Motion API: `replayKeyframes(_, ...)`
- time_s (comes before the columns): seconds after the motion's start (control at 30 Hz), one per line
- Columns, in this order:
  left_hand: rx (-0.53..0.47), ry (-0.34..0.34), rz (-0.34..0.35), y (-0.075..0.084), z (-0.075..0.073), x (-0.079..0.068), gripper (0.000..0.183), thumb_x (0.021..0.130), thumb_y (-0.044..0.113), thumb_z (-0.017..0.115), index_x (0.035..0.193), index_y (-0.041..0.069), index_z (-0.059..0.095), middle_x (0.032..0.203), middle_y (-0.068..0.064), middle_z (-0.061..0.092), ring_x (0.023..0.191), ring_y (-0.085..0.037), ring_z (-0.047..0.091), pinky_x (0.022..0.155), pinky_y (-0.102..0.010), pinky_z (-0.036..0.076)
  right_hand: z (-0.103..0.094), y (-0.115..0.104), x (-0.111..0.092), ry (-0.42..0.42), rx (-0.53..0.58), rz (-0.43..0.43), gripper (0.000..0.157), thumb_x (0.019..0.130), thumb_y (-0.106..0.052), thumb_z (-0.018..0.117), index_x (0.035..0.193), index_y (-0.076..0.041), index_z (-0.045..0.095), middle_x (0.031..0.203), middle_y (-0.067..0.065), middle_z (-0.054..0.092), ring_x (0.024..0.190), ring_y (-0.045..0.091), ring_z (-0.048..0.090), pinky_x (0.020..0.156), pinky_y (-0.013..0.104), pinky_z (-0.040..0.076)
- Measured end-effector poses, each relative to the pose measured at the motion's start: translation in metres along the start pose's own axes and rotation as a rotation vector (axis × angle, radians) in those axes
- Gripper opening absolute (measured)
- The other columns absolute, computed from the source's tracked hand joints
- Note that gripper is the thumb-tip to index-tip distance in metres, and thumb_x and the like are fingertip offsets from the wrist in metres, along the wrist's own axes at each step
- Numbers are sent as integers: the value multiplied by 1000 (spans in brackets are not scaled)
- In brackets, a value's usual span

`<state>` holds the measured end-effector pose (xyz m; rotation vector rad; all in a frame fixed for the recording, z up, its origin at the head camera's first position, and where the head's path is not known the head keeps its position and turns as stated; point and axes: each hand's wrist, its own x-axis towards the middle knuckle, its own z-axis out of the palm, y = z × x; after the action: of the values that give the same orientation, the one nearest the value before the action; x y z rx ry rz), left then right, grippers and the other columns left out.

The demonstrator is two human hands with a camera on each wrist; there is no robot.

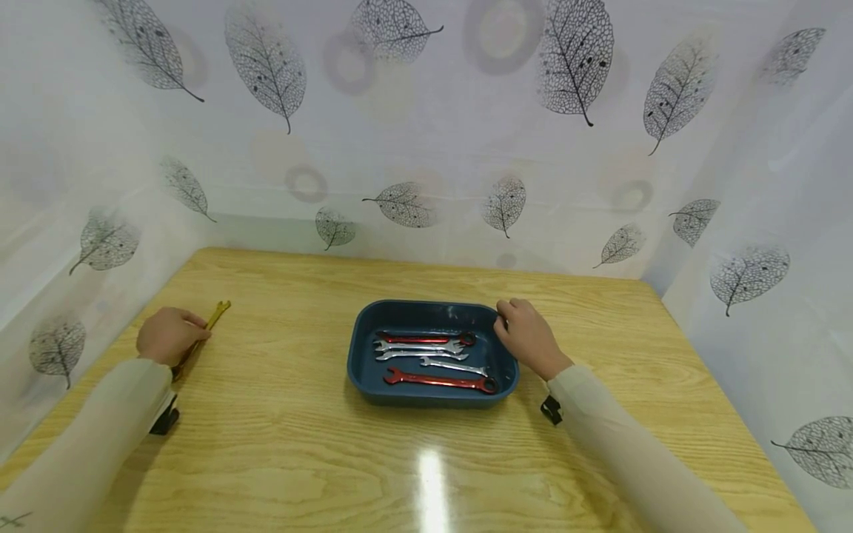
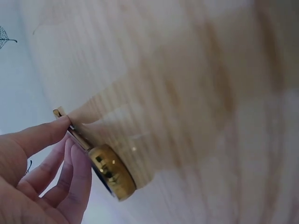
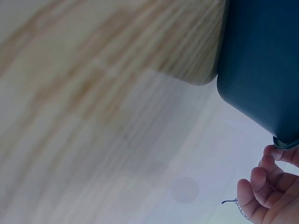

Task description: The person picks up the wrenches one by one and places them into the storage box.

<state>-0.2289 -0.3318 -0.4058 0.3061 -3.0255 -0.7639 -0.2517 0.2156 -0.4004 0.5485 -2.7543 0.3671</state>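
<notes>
At the table's left side my left hand (image 1: 171,337) pinches a gold combination wrench (image 1: 218,314) between thumb and fingers. Its open end points away from me, and its thick ring end (image 2: 113,172) shows below the fingers in the left wrist view. My right hand (image 1: 529,337) grips the rim of a dark blue plastic bin (image 1: 433,400) at its back right corner. The right wrist view has fingers (image 3: 273,153) curled at that rim, the other fingers bent below it. Inside the bin lie several wrenches, among them a red one (image 1: 436,381) and a small silver one (image 1: 453,366).
The bin stands mid-table on a wood-grain tabletop (image 1: 280,444). A white curtain (image 1: 426,133) with a leaf print hangs around the back and both sides, right behind the far table edge.
</notes>
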Motion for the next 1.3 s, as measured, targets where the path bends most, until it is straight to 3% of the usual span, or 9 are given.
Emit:
replayKeyframes(0.2,37,21,28,-2,3,1,32,81,16,67,102,-8,68,96,-28,67,73,-39,63,52,-38,49,-1,-1,0,3,1,-4,15,89,-9,51,73,-8,50,65,5,43,61,18,37,56,30,32)
replayKeyframes(0.5,108,48,111,3,5,0,27,81,11,65,98,-10,68,95,-30,67,78,-45,62,58,-46,50,-1,0,0,8,-11,-9,15,88,-9,52,73,-8,50,65,5,43,61,18,37,57,31,33)
replayKeyframes(0.8,13,67,90,-11,9,4,32,81,17,66,102,-8,68,99,-29,66,83,-45,61,62,-44,48,1,1,0,4,-6,-12,15,88,-9,51,73,-8,50,65,6,43,61,19,37,57,31,33)
replayKeyframes(1.07,-121,26,31,-12,5,-3,40,84,22,65,109,-9,65,106,-30,64,63,-18,59,54,-30,46,2,1,0,-7,0,-6,16,89,-10,51,73,-8,49,65,5,42,61,19,36,57,31,32)
replayKeyframes(1.17,-122,11,21,-10,2,-5,41,86,24,64,111,-9,64,112,-31,62,68,-25,62,56,-32,47,2,2,1,-4,1,-10,17,89,-9,50,72,-9,48,65,5,41,61,19,35,57,31,31)
replayKeyframes(1.3,-83,6,69,-8,0,-7,43,85,25,65,112,-9,63,107,-29,65,81,-39,63,62,-38,49,2,3,1,-3,1,-11,17,89,-10,50,72,-9,48,65,5,42,61,18,35,57,31,31)
